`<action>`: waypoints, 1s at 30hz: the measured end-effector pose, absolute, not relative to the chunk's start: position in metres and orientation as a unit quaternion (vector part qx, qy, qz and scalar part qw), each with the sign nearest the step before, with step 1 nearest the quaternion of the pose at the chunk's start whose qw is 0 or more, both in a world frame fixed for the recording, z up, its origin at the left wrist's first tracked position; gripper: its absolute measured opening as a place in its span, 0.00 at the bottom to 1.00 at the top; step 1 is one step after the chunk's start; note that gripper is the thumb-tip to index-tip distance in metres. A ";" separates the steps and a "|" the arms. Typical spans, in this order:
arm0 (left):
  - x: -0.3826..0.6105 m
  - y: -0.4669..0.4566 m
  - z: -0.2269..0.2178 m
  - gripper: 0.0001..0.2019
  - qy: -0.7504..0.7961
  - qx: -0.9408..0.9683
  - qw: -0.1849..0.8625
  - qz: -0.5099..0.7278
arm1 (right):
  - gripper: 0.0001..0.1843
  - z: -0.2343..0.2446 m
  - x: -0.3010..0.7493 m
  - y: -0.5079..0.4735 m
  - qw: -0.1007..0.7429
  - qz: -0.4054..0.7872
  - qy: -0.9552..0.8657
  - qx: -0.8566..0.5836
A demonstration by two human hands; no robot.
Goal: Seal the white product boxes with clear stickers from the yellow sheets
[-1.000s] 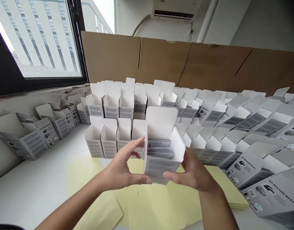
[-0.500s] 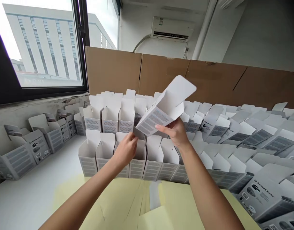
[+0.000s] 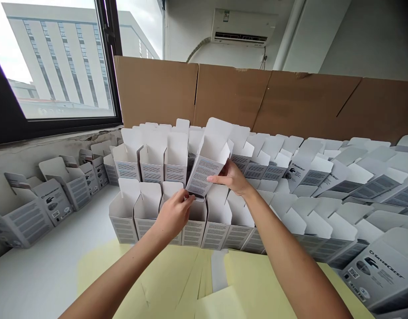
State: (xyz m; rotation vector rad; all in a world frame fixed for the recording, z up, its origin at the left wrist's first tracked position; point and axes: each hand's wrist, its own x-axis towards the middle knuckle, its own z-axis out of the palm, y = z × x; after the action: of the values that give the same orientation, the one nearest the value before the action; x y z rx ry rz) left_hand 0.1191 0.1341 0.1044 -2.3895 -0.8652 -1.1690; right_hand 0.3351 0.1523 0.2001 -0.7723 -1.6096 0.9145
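Observation:
My right hand [image 3: 233, 178] grips a white cardboard box [image 3: 205, 170] by its right side, thumb across the printed face. The box leans a little, with its top flap up, above the gap between two rows of boxes. At the lower edge of that box, my left hand [image 3: 175, 213] is closed, its fingertips near a dark strip there. Whatever the left fingers pinch is hidden. Under and beside the left hand stands the front row of open-topped boxes [image 3: 214, 230], their flaps raised.
Several more open boxes [image 3: 62, 181] line the wall on the left. Many others fill the right side, including a SilverCrest box [image 3: 378, 270]. Yellow sheets [image 3: 164, 279] lie on the white table [image 3: 31, 279] in front. A brown cardboard panel [image 3: 230, 95] stands behind.
The held box has come down and left and turned more upright, its lower end now by my left hand. My right hand moved left with it. The left hand stays nearly in place.

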 end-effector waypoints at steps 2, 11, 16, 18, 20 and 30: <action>0.120 0.135 0.103 0.19 -0.301 -0.840 0.177 -0.417 | 0.31 0.200 0.334 0.156 0.522 0.375 -0.689 -0.335; 0.120 0.136 0.102 0.16 -0.277 -0.829 0.203 -0.441 | 0.36 0.202 0.334 0.167 0.473 0.351 -0.725 -0.357; 0.121 0.135 0.102 0.16 -0.276 -0.827 0.209 -0.442 | 0.36 0.203 0.336 0.170 0.452 0.360 -0.736 -0.352; 0.121 0.135 0.102 0.16 -0.274 -0.827 0.209 -0.445 | 0.35 0.202 0.336 0.171 0.443 0.359 -0.740 -0.356; 0.122 0.135 0.101 0.16 -0.273 -0.827 0.206 -0.447 | 0.34 0.200 0.336 0.172 0.430 0.345 -0.749 -0.366; 0.124 0.142 0.109 0.16 -0.297 -0.821 0.206 -0.441 | 0.32 0.204 0.326 0.162 0.345 0.080 -0.769 -0.532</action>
State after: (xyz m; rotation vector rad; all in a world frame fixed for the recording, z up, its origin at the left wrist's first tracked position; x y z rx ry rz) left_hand 0.1244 0.1419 0.1088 -2.2880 -0.8285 -1.2278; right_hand 0.3257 0.1620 0.2043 -1.3816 -1.9964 0.2083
